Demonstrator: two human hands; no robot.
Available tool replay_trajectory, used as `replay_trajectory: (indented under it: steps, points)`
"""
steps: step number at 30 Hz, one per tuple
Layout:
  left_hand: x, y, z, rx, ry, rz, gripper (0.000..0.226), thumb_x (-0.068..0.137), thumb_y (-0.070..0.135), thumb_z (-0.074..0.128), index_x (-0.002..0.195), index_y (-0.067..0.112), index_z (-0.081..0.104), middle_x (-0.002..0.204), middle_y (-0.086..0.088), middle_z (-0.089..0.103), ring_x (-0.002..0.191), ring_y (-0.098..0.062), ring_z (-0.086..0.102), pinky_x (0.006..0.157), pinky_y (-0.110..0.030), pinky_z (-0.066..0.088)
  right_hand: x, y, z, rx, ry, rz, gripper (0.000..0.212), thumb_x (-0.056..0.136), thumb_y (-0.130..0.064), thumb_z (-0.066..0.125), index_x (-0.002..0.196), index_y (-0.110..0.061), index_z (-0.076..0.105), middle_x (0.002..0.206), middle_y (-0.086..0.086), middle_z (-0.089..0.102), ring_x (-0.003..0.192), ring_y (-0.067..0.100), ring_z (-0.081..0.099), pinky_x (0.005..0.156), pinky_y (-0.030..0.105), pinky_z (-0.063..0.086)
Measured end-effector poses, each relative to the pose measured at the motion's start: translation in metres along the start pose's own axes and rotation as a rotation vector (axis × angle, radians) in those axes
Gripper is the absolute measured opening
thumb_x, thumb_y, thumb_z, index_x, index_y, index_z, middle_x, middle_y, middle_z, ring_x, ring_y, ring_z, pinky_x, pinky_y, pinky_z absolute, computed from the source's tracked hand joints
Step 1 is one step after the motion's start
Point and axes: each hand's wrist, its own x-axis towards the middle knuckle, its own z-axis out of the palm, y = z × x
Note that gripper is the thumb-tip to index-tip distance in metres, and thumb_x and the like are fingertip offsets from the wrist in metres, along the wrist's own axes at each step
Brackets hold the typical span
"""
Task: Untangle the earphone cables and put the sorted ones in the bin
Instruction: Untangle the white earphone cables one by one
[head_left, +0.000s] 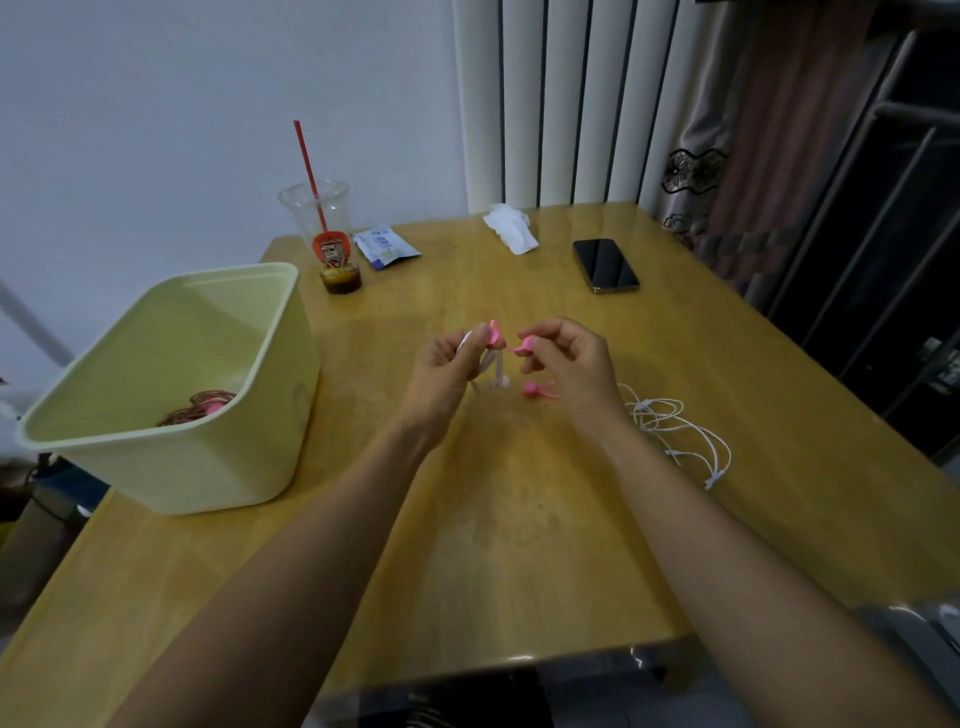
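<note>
Over the middle of the wooden table (509, 519), my left hand (447, 374) pinches a pink earbud (494, 332) together with pale cable that dangles below it. My right hand (571, 358) grips a second pink earbud (523, 347) close beside the first. A third pink piece (537, 389) hangs or lies just under my right hand. To the right of my right wrist, a white earphone cable (675, 431) lies tangled on the table. The pale green bin (171, 389) stands at the left; a coiled reddish-brown cable (200, 406) with a pink part lies inside it.
A plastic cup (324, 234) with a red straw and dark liquid stands behind the bin. Beside it lies a small blue-white packet (385, 247). A crumpled white tissue (511, 226) and a dark phone (605, 266) rest near the far edge. A curtain hangs at the right.
</note>
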Motion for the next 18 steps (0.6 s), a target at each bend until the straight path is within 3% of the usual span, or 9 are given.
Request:
replay_trajectory:
  steps: [4,6,9,13,15,18]
  points:
    - [-0.005,0.006,-0.008,0.081,0.01,-0.032,0.028,0.101,0.02,0.05,0.084,0.003,0.065,0.055,0.017,0.058,0.053,0.005,0.048,0.055,-0.007,0.036,0.0,-0.009,-0.005,0.26,0.067,0.205,0.03,0.081,-0.002,0.037,0.059,-0.014,0.054,0.074,0.009,0.068,0.067,0.018,0.056,0.066,0.045,0.046]
    - [-0.01,0.009,-0.013,0.137,-0.038,-0.027,0.03,0.101,0.021,0.051,0.081,0.005,0.065,0.057,0.013,0.058,0.053,0.003,0.047,0.055,-0.011,0.035,-0.005,-0.016,-0.005,0.342,0.016,0.264,0.024,0.081,-0.001,0.031,0.064,-0.011,0.044,0.079,0.014,0.072,0.064,0.021,0.057,0.069,0.043,0.043]
    - [-0.016,0.017,-0.015,0.214,-0.07,-0.024,0.032,0.1,0.026,0.052,0.078,0.01,0.067,0.063,0.007,0.054,0.06,-0.002,0.044,0.057,-0.016,0.034,-0.013,-0.027,-0.004,0.365,-0.052,0.318,0.022,0.09,-0.009,0.034,0.071,-0.011,0.044,0.086,0.017,0.072,0.061,0.022,0.058,0.066,0.038,0.042]
    - [-0.026,0.035,-0.015,0.26,-0.099,0.006,0.032,0.1,0.032,0.053,0.078,0.016,0.07,0.074,-0.008,0.052,0.069,-0.016,0.043,0.063,-0.026,0.034,-0.026,-0.039,-0.004,0.039,-0.179,0.199,0.015,0.096,-0.021,0.061,0.1,-0.007,0.06,0.095,0.007,0.072,0.071,0.016,0.061,0.074,0.035,0.047]
    - [-0.029,0.041,-0.015,0.299,-0.127,0.001,0.033,0.099,0.036,0.053,0.082,0.014,0.072,0.076,-0.01,0.052,0.071,-0.02,0.043,0.066,-0.032,0.034,-0.031,-0.043,-0.007,-0.114,-0.22,0.142,0.025,0.09,-0.024,0.071,0.112,-0.012,0.068,0.098,0.001,0.074,0.085,0.014,0.067,0.084,0.036,0.052]
    - [-0.035,0.048,-0.014,0.324,-0.149,-0.002,0.037,0.099,0.036,0.053,0.087,0.006,0.071,0.075,-0.011,0.051,0.07,-0.02,0.041,0.064,-0.032,0.033,-0.037,-0.048,-0.009,-0.185,-0.214,0.109,0.016,0.085,-0.025,0.077,0.1,-0.021,0.076,0.101,0.0,0.076,0.104,0.017,0.068,0.094,0.045,0.056]
